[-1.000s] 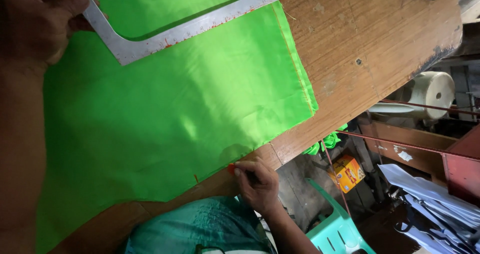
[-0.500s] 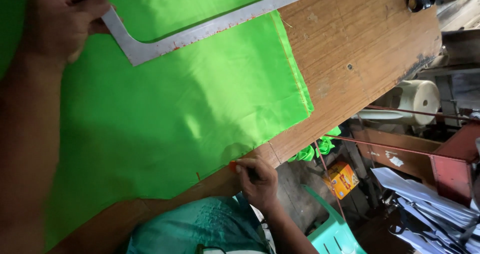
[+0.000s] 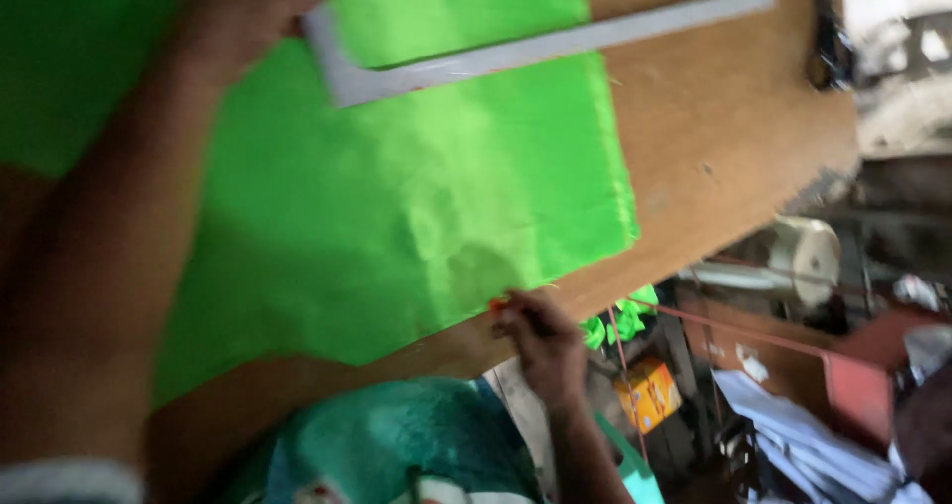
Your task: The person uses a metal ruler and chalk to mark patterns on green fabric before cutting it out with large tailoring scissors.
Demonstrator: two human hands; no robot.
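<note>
My left hand (image 3: 238,13) sits at the top left, fingers curled down over the corner of the square (image 3: 516,53), pressing it flat onto the cloth (image 3: 397,217). My forearm runs down from it across the left side of the view, out of focus. The square is a pale L-shaped ruler: its short leg starts under my fingers, and its long leg runs right and slightly upward, past the cloth's edge and out over the bare tabletop (image 3: 724,157). The cloth is bright green and lies spread flat over most of the tabletop, with one more strip of the same green showing above the square's long leg. Its right edge stops well short of the tabletop's far edge, leaving brown wood bare there.

Further right and lower, my right hand (image 3: 540,336) rests at the near edge of the tabletop, just at the cloth's lower border. Its fingers are pinched shut on a small red chalk (image 3: 498,305), only the tip of which shows, touching the cloth's edge. Below that hand is my teal garment (image 3: 397,445).

Past the tabletop's edge, green scraps (image 3: 615,321) hang, an orange box (image 3: 650,393) sits lower down, a white roll (image 3: 808,251) lies beyond, and stacked papers (image 3: 803,435) fill the bottom right corner
</note>
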